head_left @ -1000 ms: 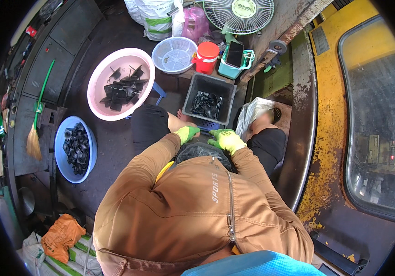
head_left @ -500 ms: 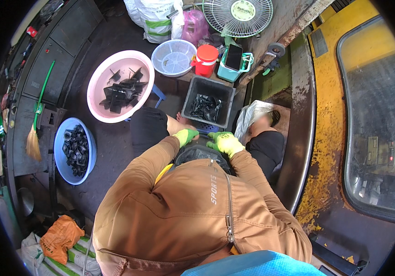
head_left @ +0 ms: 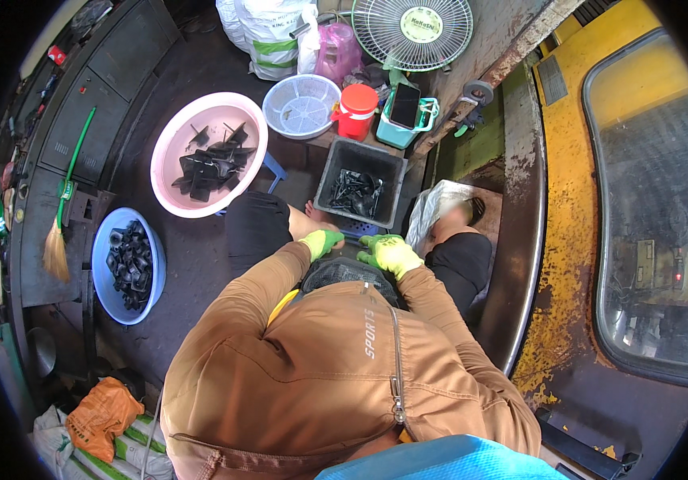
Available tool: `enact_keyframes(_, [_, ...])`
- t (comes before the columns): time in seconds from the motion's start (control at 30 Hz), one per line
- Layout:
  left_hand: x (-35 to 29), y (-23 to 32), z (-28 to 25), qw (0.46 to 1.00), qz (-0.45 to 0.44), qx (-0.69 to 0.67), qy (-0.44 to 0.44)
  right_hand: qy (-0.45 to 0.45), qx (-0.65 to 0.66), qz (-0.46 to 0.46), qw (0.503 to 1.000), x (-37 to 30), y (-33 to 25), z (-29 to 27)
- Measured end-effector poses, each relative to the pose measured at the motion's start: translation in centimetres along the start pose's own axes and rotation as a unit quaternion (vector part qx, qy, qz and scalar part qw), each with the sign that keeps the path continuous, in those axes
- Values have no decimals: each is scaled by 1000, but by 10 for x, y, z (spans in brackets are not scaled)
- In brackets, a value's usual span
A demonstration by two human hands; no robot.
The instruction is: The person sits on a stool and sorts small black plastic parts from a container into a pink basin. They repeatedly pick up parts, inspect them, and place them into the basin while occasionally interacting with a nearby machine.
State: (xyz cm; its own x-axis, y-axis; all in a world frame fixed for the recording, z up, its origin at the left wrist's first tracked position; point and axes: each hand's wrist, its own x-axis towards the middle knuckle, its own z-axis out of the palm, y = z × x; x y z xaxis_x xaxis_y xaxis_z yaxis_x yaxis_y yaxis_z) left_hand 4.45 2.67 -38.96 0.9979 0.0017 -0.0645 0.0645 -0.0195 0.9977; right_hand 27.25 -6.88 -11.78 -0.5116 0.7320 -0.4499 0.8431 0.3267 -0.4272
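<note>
- Where you sit, the dark, stained floor (head_left: 200, 264) runs from the black cabinets (head_left: 112, 72) on your left to a yellow vehicle body (head_left: 576, 200), rusted and chipped along its edge, on your right.
- Your brown jacket (head_left: 320, 384) fills the lower middle of the view, with both sleeves reaching forward over your lap.
- Ahead and to your left, the pink basin (head_left: 209, 164) holds flat black parts; the blue basin (head_left: 129, 266) nearer your left side holds more dark pieces.
- Directly ahead of your hands, the black crate (head_left: 360, 182) contains black parts (head_left: 356, 192).
- Beyond it stand a pale mesh basket (head_left: 301, 106), a red jug (head_left: 357, 110), a teal caddy (head_left: 405, 116) and a round fan (head_left: 413, 32).
- A green-handled broom (head_left: 64, 200) leans by the cabinets.
- Your left hand (head_left: 321, 242) and right hand (head_left: 389, 254), both in yellow-green gloves, sit close together just before the crate; I cannot tell whether either is closed on anything.
</note>
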Motion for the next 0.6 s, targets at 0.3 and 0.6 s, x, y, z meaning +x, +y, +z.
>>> enact_keyframes(0.3, [-1,21,1,998,0,64,6,-5,9,6,1000,-4,-2,-2])
enact_keyframes(0.6, [-8,42,9,988,27,145,45,-4,7,3,1000,-5,-3,-3])
